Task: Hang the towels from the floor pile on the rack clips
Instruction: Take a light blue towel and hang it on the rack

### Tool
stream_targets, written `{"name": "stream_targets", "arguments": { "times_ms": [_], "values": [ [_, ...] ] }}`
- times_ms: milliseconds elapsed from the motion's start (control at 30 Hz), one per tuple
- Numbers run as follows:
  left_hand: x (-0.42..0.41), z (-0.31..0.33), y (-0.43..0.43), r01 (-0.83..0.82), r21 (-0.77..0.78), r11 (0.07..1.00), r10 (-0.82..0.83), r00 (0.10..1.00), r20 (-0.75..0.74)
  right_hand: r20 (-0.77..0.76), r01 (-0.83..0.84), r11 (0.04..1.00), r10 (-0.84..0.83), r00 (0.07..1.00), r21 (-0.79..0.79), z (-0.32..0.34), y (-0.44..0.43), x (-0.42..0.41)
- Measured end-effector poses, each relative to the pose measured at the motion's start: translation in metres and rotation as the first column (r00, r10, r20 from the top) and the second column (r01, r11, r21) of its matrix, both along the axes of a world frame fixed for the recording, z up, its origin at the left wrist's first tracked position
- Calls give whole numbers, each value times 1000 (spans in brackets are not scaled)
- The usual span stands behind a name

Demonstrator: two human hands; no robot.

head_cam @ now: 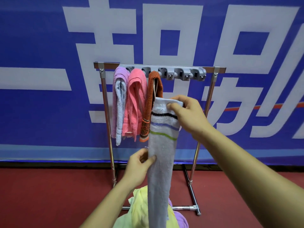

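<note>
A long pale blue towel (160, 170) with black, blue and green stripes hangs folded in front of the rack. My right hand (187, 112) grips its top fold, just below the clips. My left hand (141, 165) pinches its left edge lower down. The metal rack (218, 69) carries a grey clip strip (181, 72). Three towels hang from the left clips: a lilac towel (119, 102), a pink towel (135, 104) and an orange towel (150, 102). The clips to the right hold nothing. The floor pile (139, 209) of yellow and purple towels lies under my arms.
A blue banner with large white characters (49, 96) stands right behind the rack. The floor (49, 195) is red. The rack's base bars (192, 195) run toward me on the right, beside the pile.
</note>
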State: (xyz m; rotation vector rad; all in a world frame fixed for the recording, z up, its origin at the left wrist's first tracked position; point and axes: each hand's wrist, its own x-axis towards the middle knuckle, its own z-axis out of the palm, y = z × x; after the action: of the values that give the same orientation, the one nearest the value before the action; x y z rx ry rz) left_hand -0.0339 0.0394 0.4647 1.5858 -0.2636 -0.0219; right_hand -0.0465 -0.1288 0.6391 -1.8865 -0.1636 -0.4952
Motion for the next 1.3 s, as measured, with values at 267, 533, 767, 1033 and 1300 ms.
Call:
{"name": "stream_targets", "arguments": {
  "times_ms": [267, 533, 767, 1033, 1300],
  "values": [
    [0, 2, -15, 53, -97, 994, -56, 998, -33, -37, 358, 786, -434, 900, -505, -28, -77, 13],
    [11, 17, -36, 170, 237, 956, -185, 982, 41, -239, -47, 717, -169, 956, -696, -102, -68, -2],
    [8, 10, -20, 128, 282, 951, -123, 992, -37, -350, -294, 818, 123, 929, -495, -140, -32, -2],
    [-7, -14, 5, 200, 90, 976, -185, 971, -154, -83, -234, 885, 219, 972, -402, -124, -20, 7],
    [-6, -16, 16, 152, 42, 988, -151, 988, -34, -170, -97, 853, 10, 985, -512, -95, -79, 4]
  ]
}}
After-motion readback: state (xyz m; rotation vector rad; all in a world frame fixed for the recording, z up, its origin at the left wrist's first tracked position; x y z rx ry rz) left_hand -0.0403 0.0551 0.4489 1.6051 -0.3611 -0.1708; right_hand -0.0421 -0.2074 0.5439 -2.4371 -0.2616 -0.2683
